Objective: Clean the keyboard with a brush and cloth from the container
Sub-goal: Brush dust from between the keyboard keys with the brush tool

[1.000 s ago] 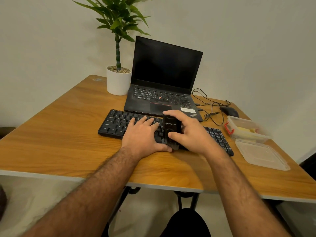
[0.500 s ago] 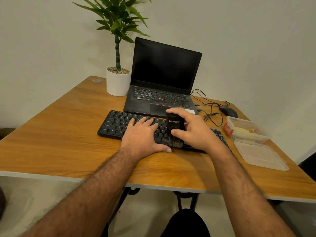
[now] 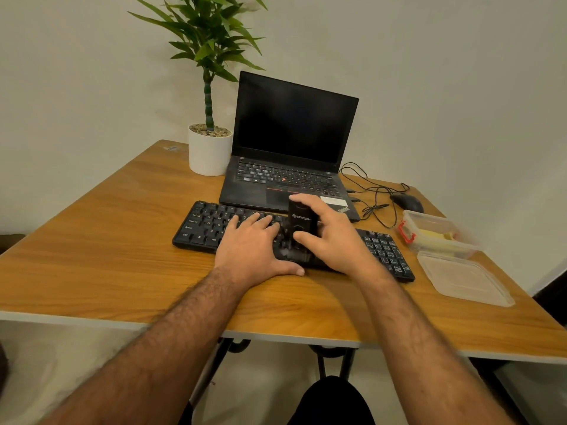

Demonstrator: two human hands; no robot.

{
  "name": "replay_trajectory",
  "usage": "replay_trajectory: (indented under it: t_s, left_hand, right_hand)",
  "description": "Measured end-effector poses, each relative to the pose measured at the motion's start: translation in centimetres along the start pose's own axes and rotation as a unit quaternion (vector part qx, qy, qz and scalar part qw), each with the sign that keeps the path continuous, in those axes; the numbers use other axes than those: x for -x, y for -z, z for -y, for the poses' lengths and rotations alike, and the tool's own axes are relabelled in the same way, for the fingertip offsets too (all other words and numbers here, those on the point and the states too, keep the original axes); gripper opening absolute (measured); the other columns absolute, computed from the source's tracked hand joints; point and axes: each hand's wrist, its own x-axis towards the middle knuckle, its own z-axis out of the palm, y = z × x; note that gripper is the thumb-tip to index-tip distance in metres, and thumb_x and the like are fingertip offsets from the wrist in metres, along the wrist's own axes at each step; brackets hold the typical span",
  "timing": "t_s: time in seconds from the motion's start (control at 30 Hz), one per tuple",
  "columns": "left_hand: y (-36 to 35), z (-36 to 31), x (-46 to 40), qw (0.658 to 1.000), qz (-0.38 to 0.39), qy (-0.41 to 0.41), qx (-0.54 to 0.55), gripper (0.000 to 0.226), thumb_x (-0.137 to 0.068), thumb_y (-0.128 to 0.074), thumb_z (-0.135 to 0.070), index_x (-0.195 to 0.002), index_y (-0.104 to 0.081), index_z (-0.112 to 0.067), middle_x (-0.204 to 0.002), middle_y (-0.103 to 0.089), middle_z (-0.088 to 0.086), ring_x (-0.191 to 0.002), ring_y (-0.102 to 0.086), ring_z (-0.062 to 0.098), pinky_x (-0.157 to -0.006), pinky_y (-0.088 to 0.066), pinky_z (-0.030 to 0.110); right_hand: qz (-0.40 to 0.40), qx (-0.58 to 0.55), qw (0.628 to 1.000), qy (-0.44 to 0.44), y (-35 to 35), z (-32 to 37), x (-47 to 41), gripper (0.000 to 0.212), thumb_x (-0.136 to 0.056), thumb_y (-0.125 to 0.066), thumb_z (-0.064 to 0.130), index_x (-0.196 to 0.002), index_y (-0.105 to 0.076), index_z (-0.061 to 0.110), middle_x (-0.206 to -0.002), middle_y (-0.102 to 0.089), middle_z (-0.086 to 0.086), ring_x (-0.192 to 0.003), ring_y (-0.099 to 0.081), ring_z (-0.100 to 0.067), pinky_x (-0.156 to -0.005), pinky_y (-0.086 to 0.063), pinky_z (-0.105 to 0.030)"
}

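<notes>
A person is sitting at a wooden table (image 3: pixel 101 240), both forearms reaching forward over its near edge. The black keyboard (image 3: pixel 208 225) is lying across the middle of the table, parallel to the near edge. The left hand (image 3: pixel 254 243) is resting flat on the keys with its fingers straight and spread, the thumb lying along the keyboard's front edge. The right hand (image 3: pixel 331 237) is gripping a black brush (image 3: pixel 302 222), fingers and thumb curled round its upright body; the lower end of the brush is meeting the keys near the keyboard's centre, though blur is hiding the bristles.

Toward the right edge of the table a clear plastic container (image 3: pixel 435 233) with a red clasp is standing open, holding something pale yellow, which may be the cloth but cannot be made out clearly. Its clear lid (image 3: pixel 463 279) is lying flat just beside it, nearer the front right corner.

Behind the keyboard an open black laptop (image 3: pixel 291 142) is showing a dark screen. A white pot with a green plant (image 3: pixel 210 148) is standing near the far left corner, just beside the laptop. A black mouse (image 3: pixel 408 202) and its tangled cable (image 3: pixel 371 191) are lying near the far right corner, behind the container.
</notes>
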Motion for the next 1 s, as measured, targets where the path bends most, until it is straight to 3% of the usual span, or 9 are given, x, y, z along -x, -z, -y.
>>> replay_trajectory:
  t_s: [0.1,0.3,0.37,0.5,0.57,0.73,0.8,1.0]
  left_hand:
    - [0.3,-0.1,0.1,1.0,0.013,0.005,-0.008,0.123,-0.059,-0.036,-0.101,-0.154,-0.034,-0.022,-0.163,-0.028,-0.001,-0.152,-0.019,0.019,-0.123,-0.01,0.053]
    - [0.0,0.0,0.0,1.0,0.007,0.002,-0.005,0.12,-0.06,-0.037,-0.101,-0.153,-0.035,-0.025,-0.162,-0.03,-0.002,-0.151,-0.02,0.019,-0.123,-0.011,0.053]
    - [0.1,0.0,0.0,1.0,0.01,0.004,-0.007,0.121,-0.06,-0.037,-0.101,-0.153,-0.035,-0.024,-0.162,-0.03,-0.002,-0.151,-0.019,0.019,-0.123,-0.011,0.053]
    - [0.2,-0.1,0.0,1.0,0.019,0.009,-0.011,0.122,-0.059,-0.036,-0.101,-0.154,-0.034,-0.023,-0.163,-0.027,-0.002,-0.152,-0.018,0.019,-0.123,-0.01,0.053]
    - [0.2,-0.1,0.0,1.0,0.023,0.014,-0.011,0.122,-0.059,-0.035,-0.102,-0.154,-0.033,-0.024,-0.163,-0.026,-0.003,-0.152,-0.017,0.018,-0.123,-0.009,0.053]
    - [0.3,-0.2,0.1,0.999,0.024,0.013,-0.017,0.122,-0.06,-0.034,-0.101,-0.154,-0.033,-0.024,-0.164,-0.025,-0.003,-0.152,-0.016,0.018,-0.124,-0.008,0.052]
    - [0.3,-0.2,0.2,1.0,0.021,0.011,-0.018,0.121,-0.061,-0.033,-0.101,-0.154,-0.033,-0.023,-0.164,-0.026,-0.003,-0.152,-0.016,0.018,-0.124,-0.009,0.052]
    - [0.2,-0.2,0.1,1.0,0.018,0.01,-0.02,0.121,-0.061,-0.032,-0.101,-0.153,-0.034,-0.023,-0.163,-0.027,-0.003,-0.152,-0.018,0.018,-0.123,-0.01,0.052]
  right_hand:
    - [0.019,0.006,1.0,-0.019,1.4,-0.5,0.3,0.062,-0.089,-0.069,0.015,-0.134,-0.043,0.049,-0.119,-0.054,0.015,-0.103,-0.064,-0.014,-0.077,-0.062,-0.034]
    - [-0.031,-0.034,0.999,-0.008,-1.1,0.2,0.1,0.062,-0.09,-0.068,0.014,-0.139,-0.043,0.043,-0.122,-0.049,0.026,-0.112,-0.054,-0.004,-0.09,-0.057,-0.032]
    - [-0.02,-0.033,0.999,-0.008,-0.4,0.0,0.5,0.062,-0.09,-0.068,0.014,-0.138,-0.043,0.045,-0.118,-0.046,0.033,-0.111,-0.056,-0.004,-0.088,-0.058,-0.029]
    - [0.053,0.022,0.997,-0.045,3.4,-0.7,0.7,0.06,-0.088,-0.069,0.013,-0.134,-0.046,0.045,-0.124,-0.052,0.016,-0.112,-0.058,-0.012,-0.08,-0.061,-0.032]
    - [0.011,-0.001,0.998,-0.058,4.1,-0.9,0.7,0.061,-0.088,-0.07,0.012,-0.135,-0.046,0.044,-0.125,-0.05,0.012,-0.111,-0.058,-0.014,-0.078,-0.062,-0.034]
    - [-0.156,-0.088,0.981,-0.073,1.7,-0.8,0.4,0.067,-0.089,-0.07,0.01,-0.141,-0.042,0.04,-0.117,-0.045,0.024,-0.104,-0.058,-0.002,-0.075,-0.059,-0.022]
    - [-0.147,-0.09,0.983,-0.071,0.3,-0.7,0.6,0.068,-0.089,-0.07,0.012,-0.142,-0.041,0.041,-0.113,-0.044,0.031,-0.1,-0.058,0.001,-0.075,-0.058,-0.02]
    - [-0.055,-0.02,0.997,-0.053,0.6,-0.6,2.3,0.063,-0.09,-0.069,0.017,-0.137,-0.041,0.048,-0.113,-0.047,0.026,-0.1,-0.055,0.004,-0.078,-0.056,-0.018]
